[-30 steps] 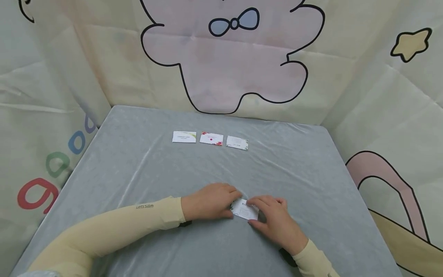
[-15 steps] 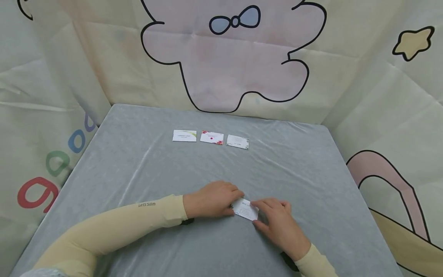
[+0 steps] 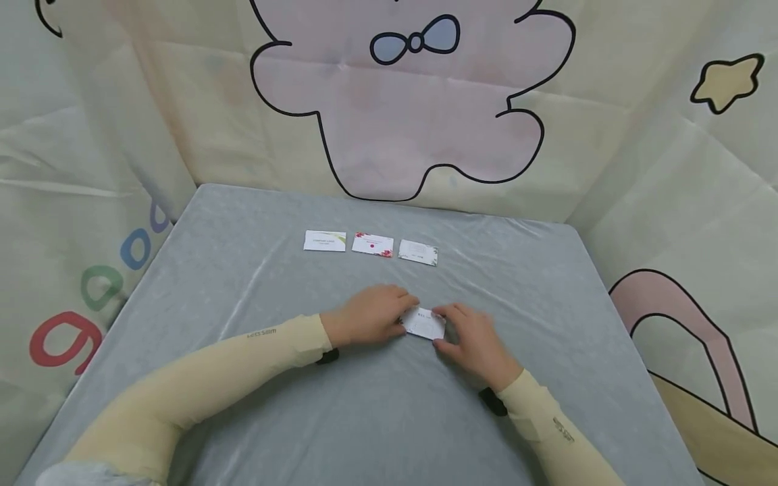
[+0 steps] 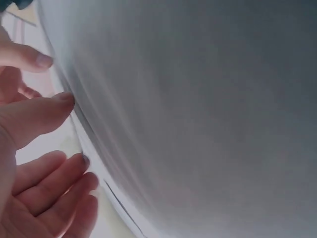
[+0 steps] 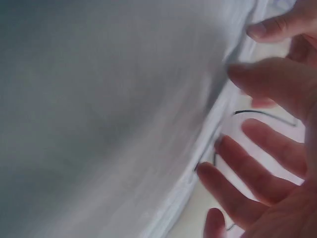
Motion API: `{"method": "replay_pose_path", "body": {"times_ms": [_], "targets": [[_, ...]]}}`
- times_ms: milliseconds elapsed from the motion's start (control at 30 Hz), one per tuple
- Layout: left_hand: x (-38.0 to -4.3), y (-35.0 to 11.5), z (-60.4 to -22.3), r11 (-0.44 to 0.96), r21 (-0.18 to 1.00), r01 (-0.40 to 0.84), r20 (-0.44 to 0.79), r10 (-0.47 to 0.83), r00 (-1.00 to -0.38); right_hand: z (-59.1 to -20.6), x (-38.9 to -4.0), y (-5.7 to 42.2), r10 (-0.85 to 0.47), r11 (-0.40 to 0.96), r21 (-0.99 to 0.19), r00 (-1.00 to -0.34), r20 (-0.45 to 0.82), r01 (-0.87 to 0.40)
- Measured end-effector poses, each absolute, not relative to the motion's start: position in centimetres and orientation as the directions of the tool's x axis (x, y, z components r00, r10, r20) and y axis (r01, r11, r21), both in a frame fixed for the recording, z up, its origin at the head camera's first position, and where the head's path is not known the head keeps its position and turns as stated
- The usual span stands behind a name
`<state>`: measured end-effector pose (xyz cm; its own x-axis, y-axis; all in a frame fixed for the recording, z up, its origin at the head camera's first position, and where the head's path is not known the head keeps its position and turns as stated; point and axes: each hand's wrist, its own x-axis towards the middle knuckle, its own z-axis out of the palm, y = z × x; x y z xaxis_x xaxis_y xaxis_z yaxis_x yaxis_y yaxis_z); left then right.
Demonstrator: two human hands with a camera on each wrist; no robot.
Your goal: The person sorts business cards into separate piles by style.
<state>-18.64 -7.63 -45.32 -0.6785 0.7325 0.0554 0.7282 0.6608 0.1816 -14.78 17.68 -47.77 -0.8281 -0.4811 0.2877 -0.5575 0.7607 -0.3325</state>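
Observation:
In the head view, a white business card (image 3: 423, 325) with small printed text is held between both hands over the grey cloth. My left hand (image 3: 372, 314) pinches its left end, thumb in front and fingers behind. The right hand (image 3: 477, 341) has the right end between thumb and forefinger in the same way. Whether the card touches the cloth or hovers just over it, I cannot tell. Each wrist view shows thumb and fingertips along the cloth's far edge; the card cannot be made out there.
A row of business cards lies farther back: one with a green-yellow corner (image 3: 325, 241), one with red flowers (image 3: 373, 245), one with leafy corners (image 3: 418, 252). Grey cloth (image 3: 273, 418) covers the table. Printed curtains (image 3: 668, 169) stand behind and at both sides.
Both hands have moved away from the body with the card between them, toward the row of cards. The card lies less slanted now. The row has stayed in place.

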Motion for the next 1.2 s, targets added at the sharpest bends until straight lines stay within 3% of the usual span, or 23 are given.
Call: {"method": "replay_pose_path", "body": {"times_ms": [267,500,767,1200], "targets": [[-27.1,-8.1,-45.1,0.756,0.136,0.640,0.070,0.637,-0.768,-47.4,-23.6,16.2,-0.435,0.752,-0.459,-0.879,0.193,-0.473],[-31.2,-7.3,-43.7,0.807,0.187,0.560,0.029,0.565,-0.825,-46.4,-28.7,15.5,-0.398,0.767,-0.494,-0.907,0.135,-0.410],[-32.3,-6.8,-43.6,0.834,0.200,0.514,-0.049,0.532,-0.845,-46.3,-30.1,15.2,-0.376,0.798,-0.493,-0.925,0.044,-0.348],[-31.6,-7.8,-44.2,0.830,0.248,0.500,-0.019,0.520,-0.854,-46.6,-30.1,15.5,-0.342,0.796,-0.530,-0.940,0.005,-0.293]]}}
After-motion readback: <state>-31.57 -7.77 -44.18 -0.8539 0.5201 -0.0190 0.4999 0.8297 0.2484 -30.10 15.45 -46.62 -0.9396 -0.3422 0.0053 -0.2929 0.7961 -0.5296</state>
